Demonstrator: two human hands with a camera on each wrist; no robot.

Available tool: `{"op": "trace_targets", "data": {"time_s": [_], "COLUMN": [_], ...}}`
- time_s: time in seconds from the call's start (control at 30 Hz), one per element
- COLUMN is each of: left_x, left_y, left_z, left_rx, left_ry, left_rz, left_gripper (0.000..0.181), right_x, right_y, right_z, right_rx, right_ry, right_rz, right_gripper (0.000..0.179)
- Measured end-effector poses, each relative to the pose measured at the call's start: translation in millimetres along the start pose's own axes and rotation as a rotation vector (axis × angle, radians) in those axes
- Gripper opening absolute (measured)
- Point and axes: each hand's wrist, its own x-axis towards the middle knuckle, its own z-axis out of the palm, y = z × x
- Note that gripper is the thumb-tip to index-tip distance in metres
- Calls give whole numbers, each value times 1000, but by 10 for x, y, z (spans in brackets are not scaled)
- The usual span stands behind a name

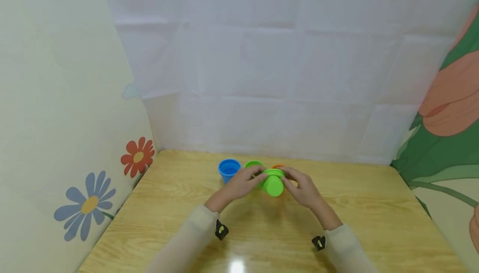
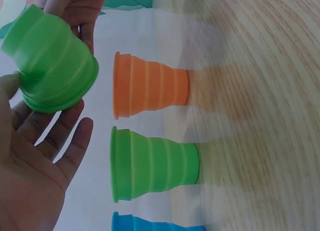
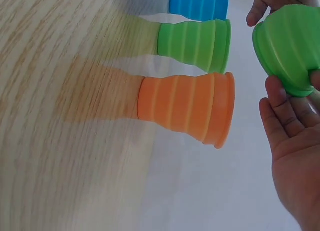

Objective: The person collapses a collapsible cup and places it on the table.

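Note:
Both hands hold a green collapsible cup [image 1: 274, 185] in the air over the table, its narrow base toward the head camera and its wide rim facing away and down. My left hand [image 1: 243, 181] grips it from the left, thumb on the ribbed wall and fingers at the rim. On the other side my right hand [image 1: 306, 189] pinches it between thumb and fingers. Behind it, an orange cup [image 3: 187, 110], a second green cup [image 2: 156, 164] and a blue cup [image 1: 229, 169] stand upright in a row, the blue one farthest left.
The wooden table [image 1: 179, 231] ends at a white hanging sheet [image 1: 262, 65] at the back. A wall with painted flowers [image 1: 90, 204] borders the left side, and a wall with large painted leaves [image 1: 445, 156] the right.

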Motion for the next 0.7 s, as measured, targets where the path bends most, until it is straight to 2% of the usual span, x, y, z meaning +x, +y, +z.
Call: {"op": "trace_targets", "data": {"time_s": [0.2, 0.3, 0.43, 0.53, 0.63, 0.7], "left_x": [39, 44, 51, 42, 21, 12], "left_y": [17, 29, 55, 62, 45, 30], "left_z": [-2, -7, -11, -5, 1, 1], "left_rx": [15, 26, 33, 11, -37, -69], "left_ry": [-20, -17, 11, 38, 49, 44], "left_rz": [-11, -21, -42, -48, -35, -26], "left_gripper": [38, 37, 34, 33, 32, 30], "right_x": [18, 20, 2, -21, -29, -21], "right_y": [-257, -333, -299, -230, -197, -210], "right_z": [-108, -149, -171, -160, -131, -117], "right_rx": [-2, 25, 189, 343, 410, 412], "right_ry": [-24, -31, -37, -55, -72, -74], "right_rz": [33, 84, 164, 181, 183, 183], "right_gripper": [29, 29, 35, 37, 35, 32]}}
